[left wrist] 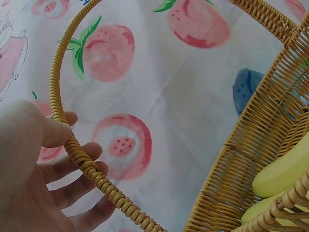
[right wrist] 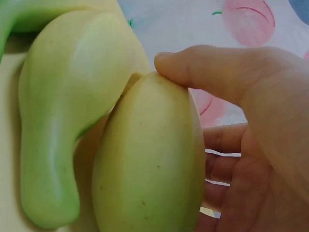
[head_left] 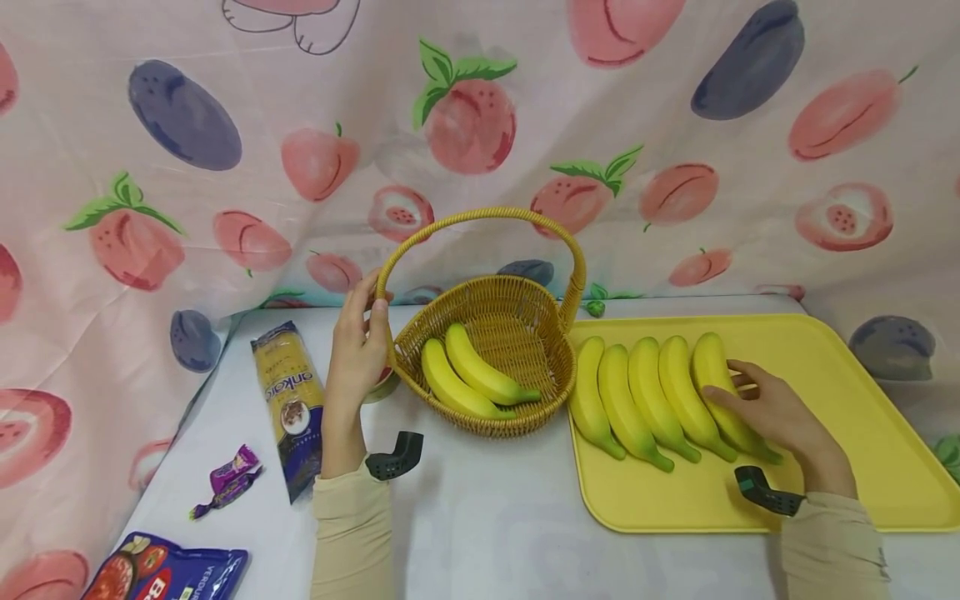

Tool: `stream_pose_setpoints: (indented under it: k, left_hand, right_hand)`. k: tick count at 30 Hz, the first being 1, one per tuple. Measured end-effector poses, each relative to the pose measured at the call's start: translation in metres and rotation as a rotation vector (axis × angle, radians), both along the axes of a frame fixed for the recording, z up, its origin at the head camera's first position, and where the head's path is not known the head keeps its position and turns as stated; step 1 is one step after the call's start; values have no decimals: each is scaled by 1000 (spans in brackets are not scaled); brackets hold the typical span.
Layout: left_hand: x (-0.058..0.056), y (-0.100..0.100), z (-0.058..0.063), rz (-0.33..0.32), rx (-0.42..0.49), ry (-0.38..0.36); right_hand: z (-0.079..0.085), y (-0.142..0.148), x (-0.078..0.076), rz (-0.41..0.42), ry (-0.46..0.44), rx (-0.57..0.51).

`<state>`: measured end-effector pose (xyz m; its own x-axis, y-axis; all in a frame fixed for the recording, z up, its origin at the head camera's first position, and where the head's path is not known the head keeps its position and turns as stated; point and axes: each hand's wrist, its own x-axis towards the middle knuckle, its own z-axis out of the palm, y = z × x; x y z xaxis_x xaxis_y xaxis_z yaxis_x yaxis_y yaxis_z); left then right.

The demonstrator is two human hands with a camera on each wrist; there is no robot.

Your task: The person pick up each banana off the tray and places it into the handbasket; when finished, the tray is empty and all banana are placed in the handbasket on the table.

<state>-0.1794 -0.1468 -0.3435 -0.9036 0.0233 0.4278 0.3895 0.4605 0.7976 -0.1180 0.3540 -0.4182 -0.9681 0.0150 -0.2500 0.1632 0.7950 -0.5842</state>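
Observation:
A wicker basket [head_left: 491,429] with a tall handle [head_left: 480,215] stands at the middle of the table, and two bananas [head_left: 480,371] lie inside it. My left hand [head_left: 358,354] holds the handle low on its left side; in the left wrist view the thumb and fingers [left wrist: 72,195] curl around the wicker. To the right, several bananas [head_left: 648,400] lie side by side on a yellow tray [head_left: 847,450]. My right hand [head_left: 787,417] grips the rightmost banana [head_left: 714,362], thumb across its top and fingers along its right side. The right wrist view shows this banana [right wrist: 149,164] close up.
Left of the basket lie a yellow and blue packet [head_left: 288,400], purple wrapped sweets [head_left: 228,479] and a blue pouch [head_left: 176,575] at the front edge. A small round tin [head_left: 384,387] sits partly hidden behind my left wrist. A fruit-printed cloth [head_left: 480,192] hangs behind the table.

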Motion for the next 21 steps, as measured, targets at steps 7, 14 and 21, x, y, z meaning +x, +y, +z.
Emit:
stream_pose_setpoints:
  k: [7, 14, 21]
  left_hand:
    - [-1, -1, -2, -1, 0, 5]
    - [-1, -1, -3, -6, 4, 0]
    - [-1, -1, -2, -4, 1, 0]
  right_hand:
    - [5, -5, 1, 3, 36, -20]
    - [11, -12, 2, 17, 66, -39]
    - [15, -18, 3, 61, 107, -32]
